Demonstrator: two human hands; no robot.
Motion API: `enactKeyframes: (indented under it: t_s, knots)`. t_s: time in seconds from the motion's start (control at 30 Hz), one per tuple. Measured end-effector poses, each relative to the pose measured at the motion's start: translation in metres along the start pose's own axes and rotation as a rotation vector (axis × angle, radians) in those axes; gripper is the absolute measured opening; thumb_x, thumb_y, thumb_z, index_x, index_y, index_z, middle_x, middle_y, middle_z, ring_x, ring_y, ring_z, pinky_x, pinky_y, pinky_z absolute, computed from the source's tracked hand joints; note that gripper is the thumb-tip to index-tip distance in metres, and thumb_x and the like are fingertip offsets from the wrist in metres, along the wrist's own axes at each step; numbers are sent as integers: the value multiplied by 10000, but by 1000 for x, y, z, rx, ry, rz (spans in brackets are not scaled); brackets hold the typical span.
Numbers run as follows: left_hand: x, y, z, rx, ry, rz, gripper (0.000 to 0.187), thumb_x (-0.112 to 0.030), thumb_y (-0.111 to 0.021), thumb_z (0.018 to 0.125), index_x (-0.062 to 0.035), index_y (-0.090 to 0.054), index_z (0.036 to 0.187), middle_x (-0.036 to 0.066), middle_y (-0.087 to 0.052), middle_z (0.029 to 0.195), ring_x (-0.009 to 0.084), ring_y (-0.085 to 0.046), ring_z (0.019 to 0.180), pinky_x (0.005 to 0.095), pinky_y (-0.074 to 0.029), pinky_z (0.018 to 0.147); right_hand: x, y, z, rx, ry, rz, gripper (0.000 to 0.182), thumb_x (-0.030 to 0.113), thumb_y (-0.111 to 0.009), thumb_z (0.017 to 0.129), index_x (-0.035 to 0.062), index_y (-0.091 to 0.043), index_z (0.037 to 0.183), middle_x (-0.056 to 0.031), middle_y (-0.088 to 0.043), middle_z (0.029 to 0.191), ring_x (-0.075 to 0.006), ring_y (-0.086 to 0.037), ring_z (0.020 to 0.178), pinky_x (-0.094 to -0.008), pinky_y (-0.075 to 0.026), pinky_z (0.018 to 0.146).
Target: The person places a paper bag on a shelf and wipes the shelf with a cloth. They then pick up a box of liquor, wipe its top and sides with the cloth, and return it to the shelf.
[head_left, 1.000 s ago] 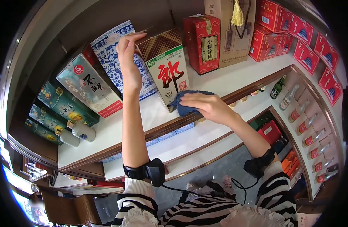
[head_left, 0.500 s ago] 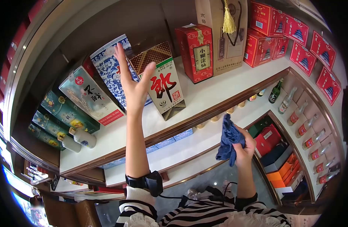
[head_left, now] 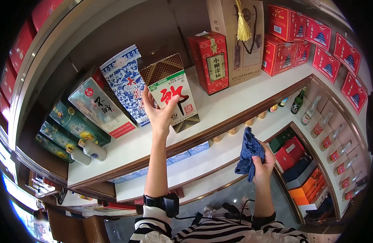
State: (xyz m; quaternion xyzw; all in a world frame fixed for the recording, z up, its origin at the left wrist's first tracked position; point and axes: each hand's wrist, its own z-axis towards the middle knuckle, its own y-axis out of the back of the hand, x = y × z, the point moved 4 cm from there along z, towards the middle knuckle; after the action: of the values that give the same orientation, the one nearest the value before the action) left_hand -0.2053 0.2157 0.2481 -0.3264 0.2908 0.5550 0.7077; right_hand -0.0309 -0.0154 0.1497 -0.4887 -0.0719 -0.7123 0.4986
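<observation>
My left hand (head_left: 159, 115) is at a patterned brown and white liquor box (head_left: 189, 91) with large red lettering, which stands on the white shelf. The fingers are along its left edge and the thumb lies across its front, spread apart. Part of the lettering is hidden behind the thumb. A blue-and-white floral box (head_left: 127, 81) leans close on the left. Lower on the right, my right hand (head_left: 265, 164) is closed around a crumpled dark blue cloth (head_left: 249, 153), held in front of the lower shelf.
A red box (head_left: 211, 67) and a paper gift bag (head_left: 248, 60) with a yellow tassel stand to the right. Silver (head_left: 101, 107) and green boxes (head_left: 79, 121) and small white bottles (head_left: 94, 150) fill the left. Red cartons (head_left: 279, 52) and several glass bottles (head_left: 321, 123) line the right.
My left hand has come down from above, between the floral and brown-white boxes, to the front of the brown-white one. My right hand keeps the cloth. The view has shifted slightly.
</observation>
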Motion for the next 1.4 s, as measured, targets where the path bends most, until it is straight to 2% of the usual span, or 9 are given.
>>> enactKeyframes:
  t_s: [0.17,0.67,0.73,0.8,0.87,0.97,1.07,1.27,1.4]
  knots:
    - [6,-5,11,133,66,-173,487,-48,-722,667,13,-454,1068,92,-606,910,149,-604,796,282,-493,747,-5,3,0,-7,-19,-1,355,-37,-512,772,-96,-511,1122,-116,-599,1019,-123,-568,881,-249,-442,812]
    - [31,-3,18,288,279,-199,468,-146,-613,779,-23,-352,1148,101,-549,1012,186,-583,897,323,-494,795,-16,1,5,-48,-57,-11,364,-47,-505,768,-91,-509,1130,-108,-596,1005,-110,-558,852,-234,-441,791]
    - [10,-6,18,288,88,78,511,-143,-635,771,-29,-344,1175,95,-556,998,164,-576,890,298,-470,806,-17,2,5,-50,-54,-12,361,-41,-509,771,-92,-509,1129,-109,-596,1004,-112,-558,852,-236,-442,792]
    - [-11,-14,22,273,-11,-21,706,-193,-726,695,-11,-309,1235,127,-508,1109,196,-543,992,332,-451,849,-19,2,5,-39,-59,-15,356,-33,-513,778,-92,-508,1129,-112,-593,1017,-117,-558,870,-240,-440,801]
    - [-44,-17,20,-6,-515,242,759,-231,-741,669,-54,-311,1269,153,-381,1254,251,-403,1157,404,-339,961,-21,2,6,-45,-63,-13,355,-32,-514,780,-91,-507,1130,-115,-590,1026,-120,-557,879,-241,-438,806]
    - [-79,-36,16,24,-643,704,723,-241,-735,656,-93,-364,1258,159,-305,1311,312,-299,1217,440,-257,995,-24,1,6,-51,-73,2,354,-30,-515,783,-90,-506,1132,-119,-586,1042,-123,-555,894,-242,-434,816]
    - [-83,-52,18,0,-671,876,654,-230,-732,633,-121,-434,1205,161,-346,1283,344,-349,1167,433,-304,947,-28,3,5,-59,-83,10,353,-29,-515,785,-91,-504,1132,-119,-584,1043,-124,-554,895,-243,-433,817]
    - [-82,-38,31,94,-712,749,610,-200,-746,618,-64,-458,1138,121,-453,1186,246,-507,1007,366,-414,852,-34,11,2,-77,-104,0,391,9,-555,794,-88,-456,1160,-98,-564,1027,-131,-550,900,-262,-445,816]
    - [-69,-22,49,279,-475,368,611,-151,-764,571,-56,-478,1103,115,-417,1213,224,-461,1072,341,-423,850,-35,9,2,-84,-112,4,390,9,-553,799,-86,-455,1163,-97,-564,1028,-128,-550,897,-260,-446,812]
